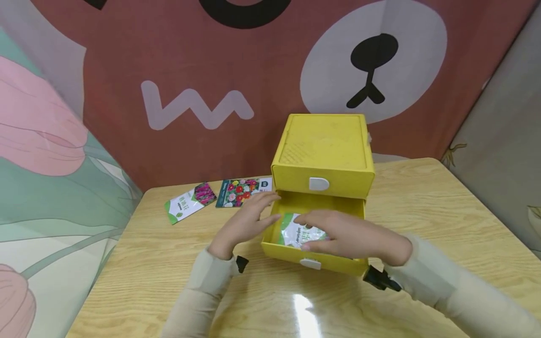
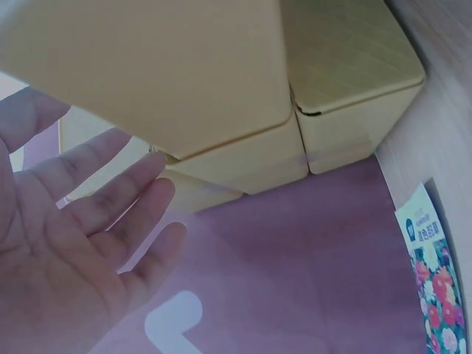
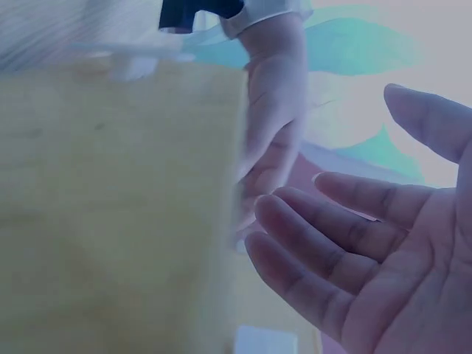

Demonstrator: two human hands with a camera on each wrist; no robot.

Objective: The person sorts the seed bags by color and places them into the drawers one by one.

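Observation:
A yellow two-drawer box (image 1: 325, 145) stands on the table with its lower drawer (image 1: 270, 249) pulled out. Inside that drawer lies a white and green seed packet (image 1: 289, 232), partly covered from view by my right hand (image 1: 338, 234). The right hand hovers over the packet, and the right wrist view shows its fingers (image 3: 317, 258) loosely extended with nothing in the palm. My left hand (image 1: 245, 223) is at the drawer's left side, fingers extended and empty. In the left wrist view its fingertips (image 2: 158, 193) are close to the yellow drawer wall; contact is unclear.
Left of the box lie a white and green packet with purple flowers (image 1: 190, 202) and a packet with colourful flowers (image 1: 245, 191). White tabs mark the upper drawer front (image 1: 287, 176) and the lower one. A printed cloth (image 1: 203, 150) hangs behind the wooden table (image 1: 177, 263).

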